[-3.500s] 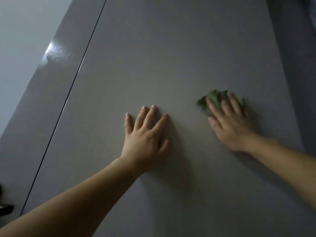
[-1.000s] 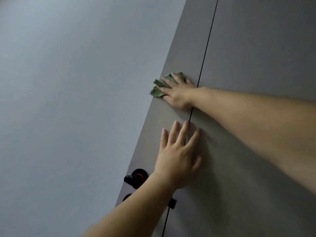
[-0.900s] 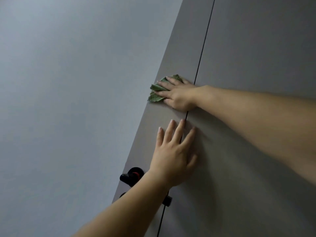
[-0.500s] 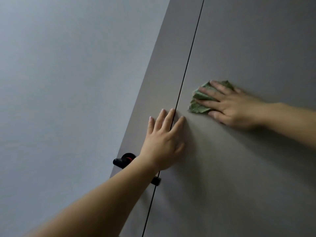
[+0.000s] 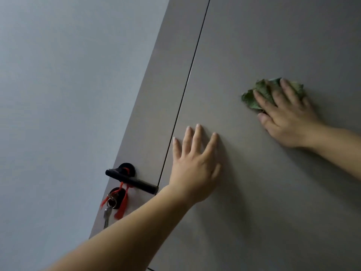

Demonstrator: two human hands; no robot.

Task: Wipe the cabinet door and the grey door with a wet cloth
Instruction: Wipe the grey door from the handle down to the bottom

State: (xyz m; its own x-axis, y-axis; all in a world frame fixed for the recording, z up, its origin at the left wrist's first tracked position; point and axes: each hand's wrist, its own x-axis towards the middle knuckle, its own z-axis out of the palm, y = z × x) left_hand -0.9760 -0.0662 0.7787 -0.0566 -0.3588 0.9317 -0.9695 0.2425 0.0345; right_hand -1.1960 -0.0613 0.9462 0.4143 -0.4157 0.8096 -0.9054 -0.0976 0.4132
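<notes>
My left hand [image 5: 193, 169] lies flat on the wide grey panel [image 5: 263, 202], fingers [image 5: 197, 137] straight and slightly fanned, holding nothing. The little finger sits just right of the dark seam [image 5: 187, 81] that splits this panel from the narrow grey panel [image 5: 156, 106]. I cannot tell which of the two is the cabinet door. Up and to the right, well apart from the left, my right hand [image 5: 287, 122] presses the green cloth [image 5: 254, 94] against the same wide panel. Its fingers are stretched out over the crumpled wad rather than curled round it, and the cloth bunches out past my fingertips to the upper left. My thumb shows at the hand's lower left edge, beside the cloth. On the narrow panel a black lever handle [image 5: 130, 179] points towards my left wrist. Beneath it the round black lock plate [image 5: 117, 196] has a key ring in it, with a silver key [image 5: 106, 214] dangling and red ribbon [image 5: 123, 206] tied round the handle and hanging down. A pale blue-grey wall [image 5: 68, 94] fills the left side.
</notes>
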